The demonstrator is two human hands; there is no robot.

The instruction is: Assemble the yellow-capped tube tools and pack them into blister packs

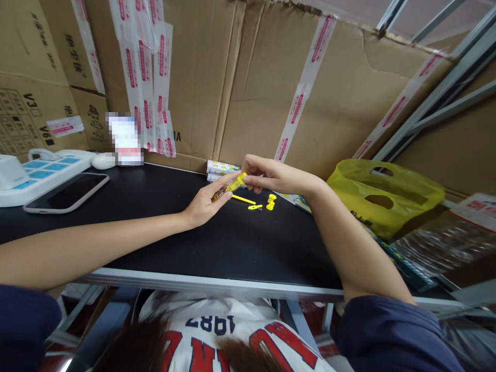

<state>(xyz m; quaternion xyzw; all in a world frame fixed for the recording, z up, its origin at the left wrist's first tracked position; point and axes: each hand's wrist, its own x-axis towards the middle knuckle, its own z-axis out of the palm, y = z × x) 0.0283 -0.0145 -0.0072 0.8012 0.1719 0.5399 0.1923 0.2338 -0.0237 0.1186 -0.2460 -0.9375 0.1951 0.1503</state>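
A yellow, partly see-through plastic piece (234, 184) is held above the black table between my two hands; its exact kind I cannot make out. My left hand (202, 205) has its thumb and fingers closed around the lower end. At the upper end, the bent fingers of my right hand (265, 173) pinch the yellow piece, and some fingertips are hidden. Just beyond and below lie a thin yellow stick (245, 199), a small flat yellow part (254, 207) and yellow spool-shaped parts (271, 202).
Printed packs (220, 168) lie behind my hands against the cardboard wall (267, 93). On the left are a phone (67, 192), a white power strip (58, 168) and a blurred lit screen (124, 137). A yellow plastic bag (349, 188) stands at the right.
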